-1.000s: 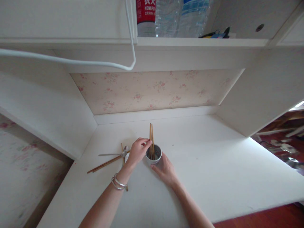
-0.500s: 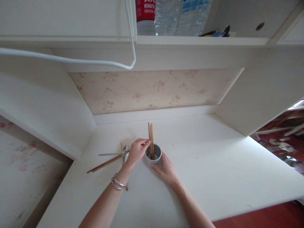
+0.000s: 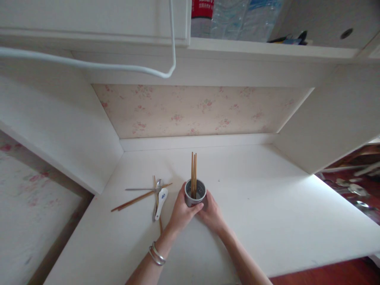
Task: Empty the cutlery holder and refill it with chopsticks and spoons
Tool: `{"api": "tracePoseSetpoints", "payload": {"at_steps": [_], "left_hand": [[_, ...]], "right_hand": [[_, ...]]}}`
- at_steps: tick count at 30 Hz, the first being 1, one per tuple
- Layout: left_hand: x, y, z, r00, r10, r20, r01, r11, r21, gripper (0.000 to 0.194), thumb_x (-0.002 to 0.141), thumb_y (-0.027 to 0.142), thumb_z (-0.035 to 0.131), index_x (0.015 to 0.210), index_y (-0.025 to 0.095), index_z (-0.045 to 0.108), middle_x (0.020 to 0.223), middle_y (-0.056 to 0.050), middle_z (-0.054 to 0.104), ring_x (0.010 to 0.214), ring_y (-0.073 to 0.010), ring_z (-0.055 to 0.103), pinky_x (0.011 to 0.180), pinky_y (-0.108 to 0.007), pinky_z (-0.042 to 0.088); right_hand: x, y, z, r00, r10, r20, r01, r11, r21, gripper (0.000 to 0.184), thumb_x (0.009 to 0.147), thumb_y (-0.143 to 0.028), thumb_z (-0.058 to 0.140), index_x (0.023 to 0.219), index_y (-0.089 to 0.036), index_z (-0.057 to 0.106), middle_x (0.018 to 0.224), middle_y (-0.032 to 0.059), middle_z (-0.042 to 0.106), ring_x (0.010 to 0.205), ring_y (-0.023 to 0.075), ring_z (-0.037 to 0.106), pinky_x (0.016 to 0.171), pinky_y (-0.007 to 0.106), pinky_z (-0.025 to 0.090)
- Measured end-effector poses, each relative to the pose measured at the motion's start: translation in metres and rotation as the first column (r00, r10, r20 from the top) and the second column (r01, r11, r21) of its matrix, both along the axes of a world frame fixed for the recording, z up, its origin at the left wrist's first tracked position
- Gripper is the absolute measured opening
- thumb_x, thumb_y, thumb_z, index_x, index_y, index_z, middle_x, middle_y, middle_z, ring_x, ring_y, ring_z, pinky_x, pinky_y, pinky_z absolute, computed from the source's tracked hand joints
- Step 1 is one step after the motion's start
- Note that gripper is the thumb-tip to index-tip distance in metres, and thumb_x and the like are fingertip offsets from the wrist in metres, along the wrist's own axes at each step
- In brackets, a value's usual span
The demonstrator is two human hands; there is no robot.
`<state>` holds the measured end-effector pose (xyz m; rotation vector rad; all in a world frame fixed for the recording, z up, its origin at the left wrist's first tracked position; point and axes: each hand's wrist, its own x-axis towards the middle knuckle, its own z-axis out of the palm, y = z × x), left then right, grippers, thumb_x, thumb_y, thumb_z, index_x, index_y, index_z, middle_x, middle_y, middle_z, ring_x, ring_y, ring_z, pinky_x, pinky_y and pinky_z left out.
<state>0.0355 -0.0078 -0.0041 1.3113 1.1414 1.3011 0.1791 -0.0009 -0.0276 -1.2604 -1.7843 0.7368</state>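
Note:
A grey metal cup (image 3: pixel 195 201) stands in front of me with several wooden chopsticks (image 3: pixel 194 170) upright in it. Around its left side wraps my left hand (image 3: pixel 182 208), thumb across the front. My right hand (image 3: pixel 211 211) curves round the cup's right side, its fingers partly hidden behind the cup. Left of the hands lies a loose pile: a white ceramic spoon (image 3: pixel 160 204) with a blue mark, a metal spoon (image 3: pixel 158 185), and more chopsticks (image 3: pixel 133 200) crossing beneath them.
The white tabletop (image 3: pixel 267 206) runs between side panels, with flowered wallpaper (image 3: pixel 204 111) behind. Overhead, a shelf holds plastic-wrapped bottles (image 3: pixel 228 19). A white cable (image 3: pixel 118 67) hangs across the upper left.
My left hand has let go of the chopsticks and come down onto the cup's left side. The white spoon shows fully now. The view has shifted slightly.

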Motion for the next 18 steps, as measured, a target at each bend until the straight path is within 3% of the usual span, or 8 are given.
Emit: {"api": "tracePoseSetpoints", "payload": {"at_steps": [4, 6, 10, 12, 14, 16, 18], "left_hand": [[0.005, 0.002, -0.008, 0.997, 0.073, -0.016, -0.073, 0.997, -0.006, 0.068, 0.066, 0.025, 0.076, 0.128, 0.02, 0.048, 0.124, -0.009, 0.058, 0.117, -0.0245, 0.053, 0.104, -0.041, 0.036], [0.004, 0.002, -0.006, 0.998, 0.057, -0.004, -0.058, 0.998, -0.016, 0.066, 0.066, 0.024, 0.076, 0.126, 0.02, 0.049, 0.123, -0.008, 0.059, 0.116, -0.0245, 0.053, 0.103, -0.041, 0.038], [0.003, 0.001, 0.003, 0.997, 0.019, 0.077, -0.016, 0.999, -0.036, 0.063, 0.067, 0.024, 0.073, 0.125, 0.02, 0.049, 0.118, -0.007, 0.061, 0.109, -0.0234, 0.057, 0.099, -0.04, 0.041], [0.004, -0.003, 0.006, 0.998, -0.013, 0.06, 0.015, 0.999, -0.042, 0.061, 0.069, 0.026, 0.071, 0.125, 0.022, 0.048, 0.113, -0.005, 0.063, 0.104, -0.0222, 0.059, 0.096, -0.039, 0.043], [0.006, -0.012, 0.005, 0.999, -0.011, -0.033, 0.008, 0.997, -0.081, 0.057, 0.073, 0.032, 0.066, 0.127, 0.026, 0.047, 0.106, -0.003, 0.064, 0.1, -0.0219, 0.06, 0.095, -0.039, 0.043], [0.008, -0.024, 0.003, 0.992, 0.027, -0.126, -0.043, 0.991, -0.129, 0.05, 0.077, 0.038, 0.06, 0.125, 0.03, 0.049, 0.098, -0.003, 0.064, 0.1, -0.0246, 0.06, 0.097, -0.044, 0.04], [0.008, -0.034, 0.002, 0.969, 0.041, -0.243, -0.083, 0.983, -0.164, 0.043, 0.081, 0.046, 0.054, 0.121, 0.031, 0.053, 0.095, -0.005, 0.065, 0.105, -0.0295, 0.057, 0.097, -0.049, 0.036]], "right_hand": [[0.002, -0.005, 0.001, 1.0, 0.022, 0.011, -0.022, 1.0, 0.015, 0.073, 0.069, -0.015, 0.06, 0.137, -0.02, 0.034, 0.134, 0.0121, 0.05, 0.122, 0.028, 0.049, 0.1, 0.046, 0.042], [0.005, -0.015, 0.007, 0.998, -0.052, 0.02, 0.051, 0.997, 0.052, 0.075, 0.066, -0.007, 0.054, 0.137, -0.02, 0.033, 0.135, 0.012, 0.047, 0.126, 0.0273, 0.044, 0.102, 0.047, 0.039], [-0.004, -0.045, 0.043, 0.962, -0.273, 0.018, 0.265, 0.944, 0.194, 0.05, 0.071, -0.002, 0.044, 0.116, -0.021, 0.048, 0.113, 0.0089, 0.057, 0.111, 0.0232, 0.052, 0.096, 0.045, 0.042], [-0.023, -0.058, 0.069, 0.988, -0.154, 0.013, 0.145, 0.953, 0.266, 0.033, 0.078, -0.005, 0.044, 0.106, -0.021, 0.051, 0.099, 0.0069, 0.061, 0.097, 0.0207, 0.057, 0.086, 0.038, 0.046], [-0.05, -0.063, 0.091, 0.987, 0.101, 0.123, -0.13, 0.957, 0.261, 0.021, 0.082, -0.01, 0.046, 0.099, -0.02, 0.053, 0.089, 0.0061, 0.063, 0.086, 0.0191, 0.058, 0.08, 0.034, 0.047], [-0.082, -0.061, 0.102, 0.923, 0.247, 0.293, -0.303, 0.939, 0.162, 0.014, 0.085, -0.014, 0.046, 0.09, -0.02, 0.057, 0.079, 0.004, 0.064, 0.076, 0.018, 0.059, 0.073, 0.031, 0.047], [-0.11, -0.053, 0.101, 0.837, 0.311, 0.451, -0.361, 0.932, 0.028, 0.014, 0.087, -0.018, 0.046, 0.082, -0.021, 0.059, 0.076, 0.0028, 0.065, 0.073, 0.0178, 0.06, 0.072, 0.03, 0.047]]}}
